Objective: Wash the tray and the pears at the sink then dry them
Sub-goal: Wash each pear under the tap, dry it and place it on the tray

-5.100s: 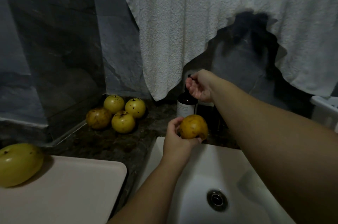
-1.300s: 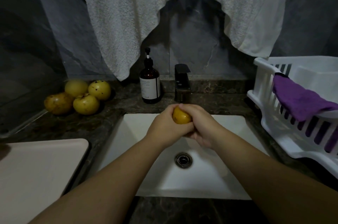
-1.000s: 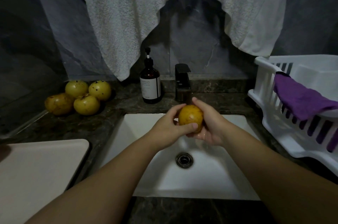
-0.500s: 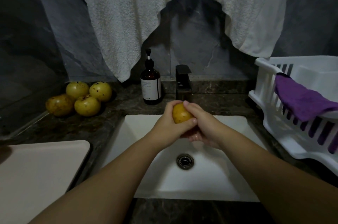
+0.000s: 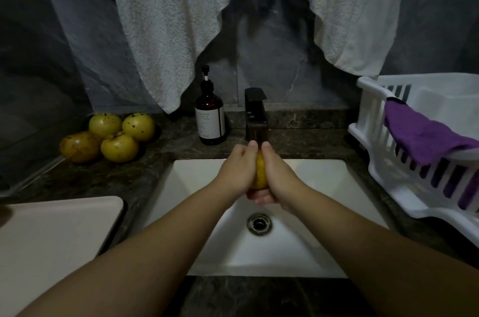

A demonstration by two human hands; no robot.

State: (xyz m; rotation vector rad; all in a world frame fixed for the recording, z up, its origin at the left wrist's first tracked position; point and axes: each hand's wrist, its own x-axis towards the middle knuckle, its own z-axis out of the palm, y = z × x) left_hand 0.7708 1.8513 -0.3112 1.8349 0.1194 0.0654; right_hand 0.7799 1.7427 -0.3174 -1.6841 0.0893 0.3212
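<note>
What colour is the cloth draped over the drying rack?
Purple; the cloth hangs over the white rack, seen in the head view.

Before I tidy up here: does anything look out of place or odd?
Only the white towel: it hangs unevenly over the wall behind the faucet, its hem ragged. The hands clasp one pear over the sink.

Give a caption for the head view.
Both hands, left and right, clasp a pear over the sink.

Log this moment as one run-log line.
step: washing pear | hands: left hand and right hand grip it over sink | waiting: four pears on counter
</note>
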